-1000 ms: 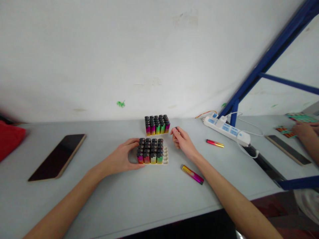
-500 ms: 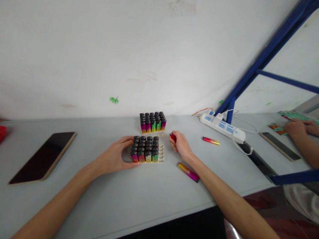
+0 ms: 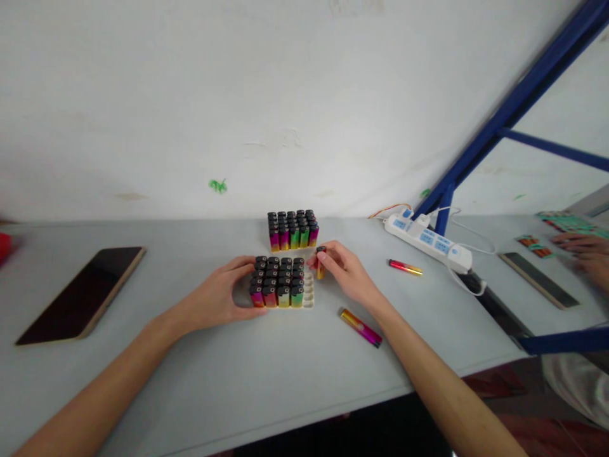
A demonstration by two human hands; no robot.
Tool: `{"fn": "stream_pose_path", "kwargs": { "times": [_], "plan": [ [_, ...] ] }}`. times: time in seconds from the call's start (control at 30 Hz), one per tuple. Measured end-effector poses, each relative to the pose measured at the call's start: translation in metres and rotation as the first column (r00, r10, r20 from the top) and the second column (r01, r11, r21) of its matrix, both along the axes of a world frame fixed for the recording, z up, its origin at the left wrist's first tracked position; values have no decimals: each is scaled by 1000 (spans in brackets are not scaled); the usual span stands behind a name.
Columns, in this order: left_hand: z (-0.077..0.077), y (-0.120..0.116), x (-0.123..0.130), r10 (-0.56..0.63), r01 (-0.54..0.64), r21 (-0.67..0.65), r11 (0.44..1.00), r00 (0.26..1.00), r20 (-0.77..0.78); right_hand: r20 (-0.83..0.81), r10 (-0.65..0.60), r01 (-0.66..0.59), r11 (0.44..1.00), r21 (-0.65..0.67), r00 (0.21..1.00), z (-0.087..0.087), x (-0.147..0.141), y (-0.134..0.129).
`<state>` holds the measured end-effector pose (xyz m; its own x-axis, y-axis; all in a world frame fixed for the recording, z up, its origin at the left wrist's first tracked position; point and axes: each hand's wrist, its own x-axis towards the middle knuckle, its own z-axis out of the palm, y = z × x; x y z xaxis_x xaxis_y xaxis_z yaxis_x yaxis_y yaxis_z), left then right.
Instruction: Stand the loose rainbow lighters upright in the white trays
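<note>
A white tray (image 3: 308, 298) holds rows of upright black-topped lighters (image 3: 277, 282), and its right column of slots shows bare. My left hand (image 3: 228, 292) grips the tray and lighters from the left, thumb in front and fingers behind. Between the fingertips of my right hand (image 3: 340, 266) is an upright lighter (image 3: 320, 265) with a gold lower body, just right of the tray's back right corner. Behind stands a second block of upright lighters (image 3: 292, 231). A gold and purple lighter (image 3: 360, 327) lies near my right wrist, and a red and gold one (image 3: 405, 267) farther right.
A large dark phone-like slab (image 3: 80, 295) lies at the left. At the right are a white power strip (image 3: 428, 241) with cables, a blue metal frame (image 3: 504, 120), and another dark slab (image 3: 537, 279). Another person's hands (image 3: 587, 251) show at the far right.
My right hand has moved left to the tray's edge, and the lighter in it has turned upright. My left hand has stayed on the tray. The other person's hands have shifted.
</note>
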<state>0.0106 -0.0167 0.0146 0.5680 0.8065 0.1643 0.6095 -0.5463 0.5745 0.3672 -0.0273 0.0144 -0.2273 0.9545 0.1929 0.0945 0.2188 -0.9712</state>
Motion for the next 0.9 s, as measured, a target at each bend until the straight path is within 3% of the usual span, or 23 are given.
{"fn": "stream_pose_path", "kwargs": {
  "times": [0.13,0.6,0.77,0.83,0.9],
  "plan": [
    [0,0,1,-1,1,8,1000,1000,-4,-11,-40,41,999,29,999,-4,-5,-2],
    [0,4,-2,9,-8,23,1000,1000,-23,196,74,-97,989,113,978,-5,0,0],
    [-20,13,-12,4,-2,70,998,1000,-24,352,117,-175,975,139,929,2,0,4],
    [-31,18,-18,15,-14,123,992,1000,-3,421,78,-165,971,174,904,4,13,3],
    [-38,22,-21,20,-21,147,989,1000,9,454,-39,-77,969,234,890,6,42,-1]
  ]
}}
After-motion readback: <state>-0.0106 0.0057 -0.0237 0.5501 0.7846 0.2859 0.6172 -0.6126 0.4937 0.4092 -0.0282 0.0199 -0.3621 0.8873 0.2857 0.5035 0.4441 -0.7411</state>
